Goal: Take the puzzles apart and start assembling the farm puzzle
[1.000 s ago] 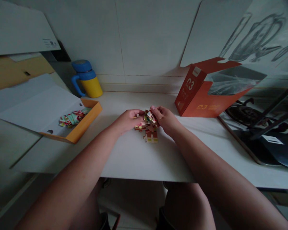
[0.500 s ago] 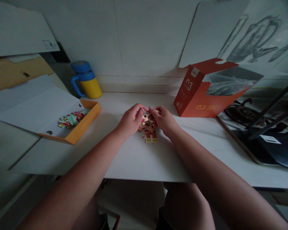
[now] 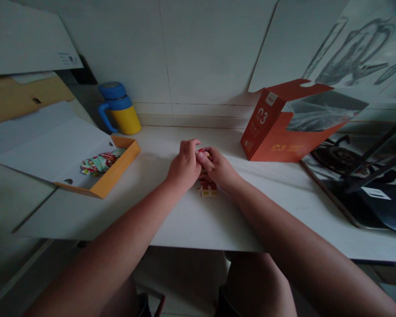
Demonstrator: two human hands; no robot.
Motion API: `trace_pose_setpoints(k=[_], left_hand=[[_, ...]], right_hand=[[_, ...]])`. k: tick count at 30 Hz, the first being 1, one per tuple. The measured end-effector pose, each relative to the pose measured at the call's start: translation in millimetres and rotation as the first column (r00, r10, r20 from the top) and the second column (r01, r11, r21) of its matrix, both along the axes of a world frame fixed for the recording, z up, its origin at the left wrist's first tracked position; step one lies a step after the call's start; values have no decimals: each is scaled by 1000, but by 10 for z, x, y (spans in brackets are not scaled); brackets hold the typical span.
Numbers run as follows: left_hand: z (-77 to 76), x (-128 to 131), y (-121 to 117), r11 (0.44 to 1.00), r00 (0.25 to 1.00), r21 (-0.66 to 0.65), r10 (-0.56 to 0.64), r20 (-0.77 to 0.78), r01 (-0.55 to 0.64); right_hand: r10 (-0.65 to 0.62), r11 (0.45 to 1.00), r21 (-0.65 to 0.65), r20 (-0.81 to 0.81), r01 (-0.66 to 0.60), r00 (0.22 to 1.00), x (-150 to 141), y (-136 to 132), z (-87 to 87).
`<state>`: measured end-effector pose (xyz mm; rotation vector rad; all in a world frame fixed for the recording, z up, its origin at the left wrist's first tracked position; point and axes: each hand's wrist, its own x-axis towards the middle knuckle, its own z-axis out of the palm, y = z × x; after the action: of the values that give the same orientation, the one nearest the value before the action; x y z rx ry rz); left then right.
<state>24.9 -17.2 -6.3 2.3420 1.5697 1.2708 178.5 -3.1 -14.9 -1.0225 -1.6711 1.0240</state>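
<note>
Partly joined jigsaw puzzle pieces in brown, cream and yellow lie on the white counter, mostly covered by my hands. My left hand is closed at the puzzle's left side, its index finger bent above the others and its fingertips partly hidden. From the right, my right hand grips the puzzle's upper part, its thumb laid across toward my left hand. A bit of red and yellow shows between the hands. The hands touch each other, and the puzzle's lower edge sticks out below them.
On the left, an open orange-edged box holds loose puzzle pieces. A blue and yellow mug stands by the wall. To the right are an orange carton with clear plastic inside and a black stove. The counter's front edge is near my knees.
My hands have come closer together and now cover more of the puzzle. The left hand has rolled over it with its index finger lifted; the view has shifted slightly.
</note>
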Motion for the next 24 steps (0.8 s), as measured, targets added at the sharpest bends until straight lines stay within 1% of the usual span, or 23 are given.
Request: trace_pose_setpoints(k=[3,5,8,10,12,15,17,20,22,24], left_hand=[[31,-41,-4,1000,1000,-26,7,31,-6],[53,-72,-1,1000,999,-18,3,47,-2],[84,-116,11,999,996,11,-49,69,48],[99,-137,22,996,991,13,-90,100,89],[109,-152,33,996,984,2,-84,156,84],[104,-173,53,999,968,-18,-24,249,29],[81,-189,71,999,963,-26,-23,270,31],[23,-198,97,993,961,-69,-79,264,100],[-18,-184,102,975,955,-154,-116,273,163],[-51,-155,96,941,942,-252,-147,301,227]], right_hand=[[108,993,-37,-15,-108,994,46,-13,33],[162,985,-62,-15,-163,987,83,-30,81],[206,969,-134,-14,-205,979,133,-50,142],[211,967,-143,0,-209,977,160,-43,159],[200,975,-101,18,-197,980,181,-17,159],[172,985,-15,8,-172,985,206,35,146],[160,987,19,-2,-160,987,219,65,131],[174,982,66,66,-179,982,237,94,95],[197,971,104,161,-215,967,247,104,66],[205,962,126,260,-244,944,258,111,46]])
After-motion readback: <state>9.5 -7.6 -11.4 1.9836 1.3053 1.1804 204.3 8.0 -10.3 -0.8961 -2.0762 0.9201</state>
